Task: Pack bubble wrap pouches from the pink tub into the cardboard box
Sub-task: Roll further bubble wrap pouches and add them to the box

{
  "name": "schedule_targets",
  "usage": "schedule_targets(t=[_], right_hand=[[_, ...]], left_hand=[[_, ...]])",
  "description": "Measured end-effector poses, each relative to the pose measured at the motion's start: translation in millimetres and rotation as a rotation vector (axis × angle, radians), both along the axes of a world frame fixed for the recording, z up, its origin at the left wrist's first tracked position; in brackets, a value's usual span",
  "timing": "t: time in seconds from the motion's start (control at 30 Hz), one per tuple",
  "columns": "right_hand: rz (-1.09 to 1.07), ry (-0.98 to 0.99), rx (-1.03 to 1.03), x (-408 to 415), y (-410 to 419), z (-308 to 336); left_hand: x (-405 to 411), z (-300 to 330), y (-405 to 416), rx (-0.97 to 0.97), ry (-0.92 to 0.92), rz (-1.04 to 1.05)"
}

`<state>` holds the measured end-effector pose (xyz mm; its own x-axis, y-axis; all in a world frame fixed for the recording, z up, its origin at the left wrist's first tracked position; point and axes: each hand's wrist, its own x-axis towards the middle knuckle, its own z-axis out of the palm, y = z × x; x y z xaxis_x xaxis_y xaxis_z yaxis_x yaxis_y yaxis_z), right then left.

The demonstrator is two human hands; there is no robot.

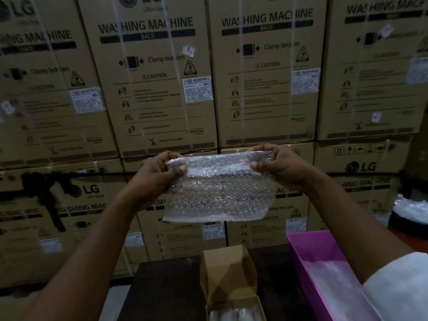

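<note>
Up at chest height, your left hand [159, 172] and right hand [278, 165] pinch the top corners of one bubble wrap pouch [220, 188]. Below sit the open cardboard box [228, 274] and the pink tub [310, 246].

The bubble wrap pouch [218, 188] is clear, rectangular and held up flat in the air, its long edge level, pinched at both top corners. The cardboard box [228, 281] stands open on a dark surface below, flap raised, with clear wrapped material visible inside. The pink tub [308, 245] sits just right of it, holding more clear plastic.
</note>
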<state>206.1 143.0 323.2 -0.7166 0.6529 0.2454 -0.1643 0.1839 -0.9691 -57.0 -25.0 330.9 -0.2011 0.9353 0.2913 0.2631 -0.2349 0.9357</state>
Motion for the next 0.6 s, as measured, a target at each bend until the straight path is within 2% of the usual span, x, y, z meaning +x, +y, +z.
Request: schedule_targets(t=[0.13, 0.3, 0.43, 0.5, 0.6], right_hand=[[0.061, 0.034, -0.004, 10, 0, -16], [0.151, 0.01, -0.123, 19, -8, -45], [0.163, 0.037, -0.153, 22, -12, -58], [0.146, 0.008, -0.097, 25, -12, -63], [0.173, 0.017, -0.023, 30, -12, -64]], left_hand=[[5, -18, -13, -0.023, -0.149, -0.003], [12, -57, -22, -0.113, -0.273, -0.015], [10, -72, -20, -0.185, -0.294, 0.043], [8, -74, -21, -0.188, -0.277, 0.05], [5, -72, -25, -0.156, -0.193, -0.034]])
